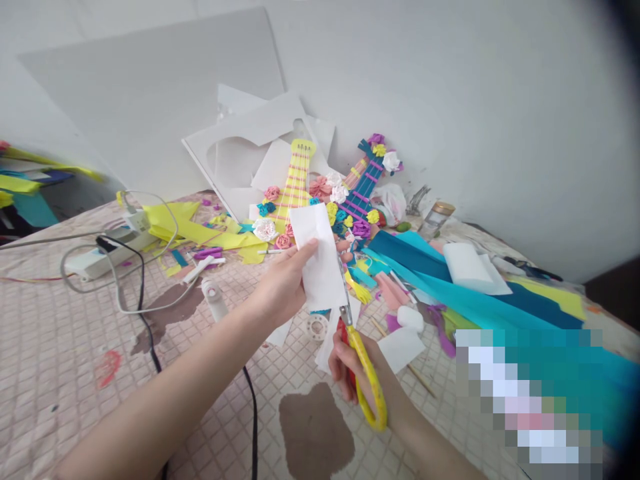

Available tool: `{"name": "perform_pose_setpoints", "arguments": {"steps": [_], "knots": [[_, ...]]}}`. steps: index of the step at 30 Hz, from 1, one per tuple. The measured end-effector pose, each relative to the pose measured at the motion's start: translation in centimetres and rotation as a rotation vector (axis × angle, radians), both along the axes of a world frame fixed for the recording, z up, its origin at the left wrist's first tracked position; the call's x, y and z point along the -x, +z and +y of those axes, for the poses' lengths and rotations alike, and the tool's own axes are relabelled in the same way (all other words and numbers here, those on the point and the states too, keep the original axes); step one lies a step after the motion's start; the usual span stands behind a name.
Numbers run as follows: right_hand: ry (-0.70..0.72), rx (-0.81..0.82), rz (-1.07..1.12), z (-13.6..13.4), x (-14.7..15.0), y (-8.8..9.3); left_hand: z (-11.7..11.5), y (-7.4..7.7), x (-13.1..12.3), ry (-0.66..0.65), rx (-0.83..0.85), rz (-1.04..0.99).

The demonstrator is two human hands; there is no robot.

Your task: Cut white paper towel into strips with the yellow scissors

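My left hand [285, 283] pinches a white strip of paper [323, 267], thumb on its front, holding it upright above the table. In my right hand [357, 367] is a pair of scissors [363, 373] with yellow and red handles. Their blades run up along the right edge of the paper. Behind the paper stand a yellow paper guitar [299, 173] and a dark blue one [367, 183], both trimmed with crepe paper flowers. The tips of my left fingers lie partly hidden behind the paper.
A power strip [107, 252] with cables lies at the left. Beside my left wrist is a glue gun or white tube [214, 300]. Teal crepe paper [450, 293] spreads across the right, near a glass jar [439, 217]. Cut white board [250, 143] leans against the wall.
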State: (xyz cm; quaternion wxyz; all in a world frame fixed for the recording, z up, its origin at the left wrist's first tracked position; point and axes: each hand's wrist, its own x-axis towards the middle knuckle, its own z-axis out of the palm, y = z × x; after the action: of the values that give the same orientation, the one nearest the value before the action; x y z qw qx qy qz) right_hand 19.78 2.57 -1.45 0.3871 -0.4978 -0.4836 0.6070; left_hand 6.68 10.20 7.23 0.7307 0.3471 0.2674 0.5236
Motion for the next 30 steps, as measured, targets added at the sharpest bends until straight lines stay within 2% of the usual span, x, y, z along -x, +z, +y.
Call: {"name": "perform_pose_setpoints", "arguments": {"steps": [22, 30], "knots": [[-0.031, 0.018, 0.016, 0.02, 0.02, -0.44, -0.13, -0.03, 0.08, -0.036, 0.003, -0.013], [-0.017, -0.058, 0.067, -0.18, -0.35, 0.10, -0.60, -0.41, -0.13, -0.076, -0.013, 0.026]]}}
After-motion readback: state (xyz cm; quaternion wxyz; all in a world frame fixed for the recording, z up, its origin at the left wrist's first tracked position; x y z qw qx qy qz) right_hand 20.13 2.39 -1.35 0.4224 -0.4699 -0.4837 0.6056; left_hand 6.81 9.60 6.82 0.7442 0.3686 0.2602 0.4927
